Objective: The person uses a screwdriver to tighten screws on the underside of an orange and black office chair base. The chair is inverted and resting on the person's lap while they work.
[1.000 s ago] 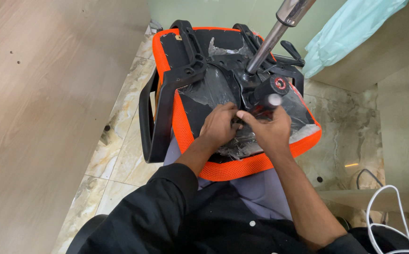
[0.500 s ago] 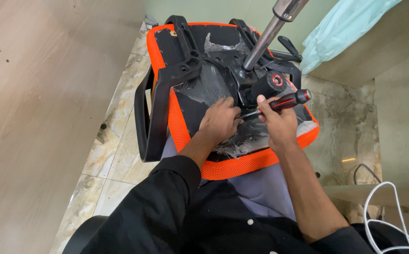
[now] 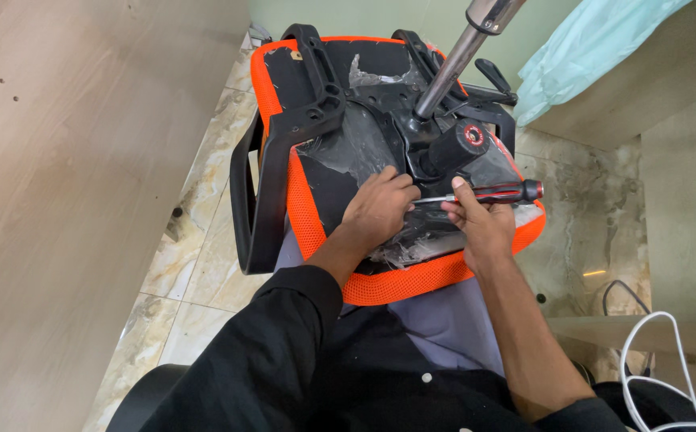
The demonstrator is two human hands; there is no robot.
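Observation:
An orange and black office chair seat [image 3: 320,216] lies upside down across my lap, its metal gas column [image 3: 453,66] pointing up and away. My left hand [image 3: 378,210] rests fingers down on the black underside next to the mechanism plate [image 3: 380,140], over torn clear plastic wrap [image 3: 412,244]. My right hand [image 3: 482,228] holds a screwdriver [image 3: 498,193] with a red and black handle, lying almost level, its shaft pointing left toward my left fingers. A black knob with a red ring [image 3: 461,144] sits just above it.
A black armrest [image 3: 280,152] curves along the seat's left side. Marble floor tiles [image 3: 196,256] lie below, a pale wooden panel [image 3: 60,200] stands on the left. A light blue cloth [image 3: 580,56] hangs top right. White cable [image 3: 656,360] loops at the bottom right.
My right hand has drawn back to the right with the screwdriver, now held nearly level. The left hand has stayed on the seat underside. The view has shifted slightly.

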